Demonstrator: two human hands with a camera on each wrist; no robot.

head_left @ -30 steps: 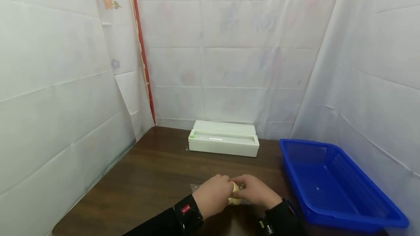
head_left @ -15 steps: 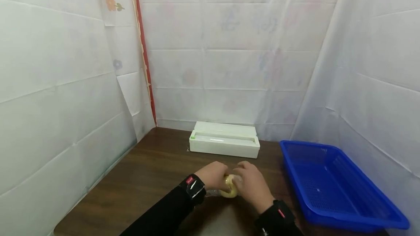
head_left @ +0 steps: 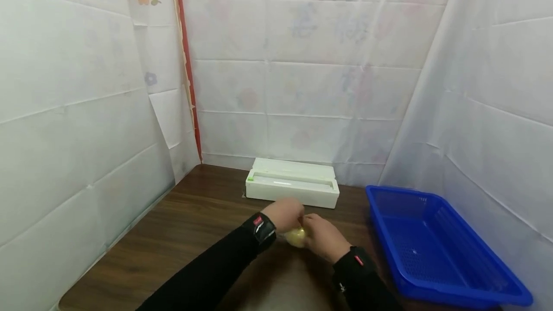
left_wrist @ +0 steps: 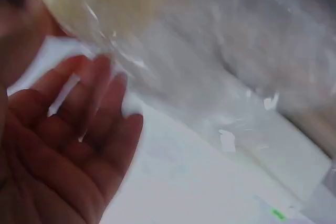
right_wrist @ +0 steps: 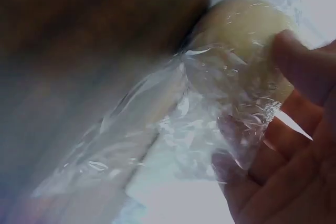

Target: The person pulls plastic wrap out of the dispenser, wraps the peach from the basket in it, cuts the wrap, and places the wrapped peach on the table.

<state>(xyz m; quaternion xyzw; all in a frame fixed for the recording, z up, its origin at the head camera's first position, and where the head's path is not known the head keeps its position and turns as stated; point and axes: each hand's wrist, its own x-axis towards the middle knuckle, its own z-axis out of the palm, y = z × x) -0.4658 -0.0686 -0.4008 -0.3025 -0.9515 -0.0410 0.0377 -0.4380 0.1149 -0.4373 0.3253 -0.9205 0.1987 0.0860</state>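
Note:
A pale yellow, rounded thing [head_left: 295, 237] wrapped in clear plastic film is held between both hands, just above the table. Its exact kind cannot be told through the film. My right hand [head_left: 324, 238] grips it from the right; in the right wrist view the thumb [right_wrist: 302, 64] presses on its side and the fingers lie beneath. On the other side my left hand [head_left: 285, 215] is at the film, its thumb against the wrapped thing while the other fingers [left_wrist: 113, 114] curl loosely. Loose film [right_wrist: 121, 135] trails away from it. The left wrist view is blurred.
A long white box [head_left: 291, 195] with its lid raised stands at the back of the dark wooden table [head_left: 181, 224]. At the right sits a blue plastic basket [head_left: 440, 248]. White sheets [head_left: 311, 85] hang behind and along both sides.
Both hands have moved slightly up and away from me with the wrapped thing. The left hand has shifted from beside it to over its upper left. The box and basket stay put.

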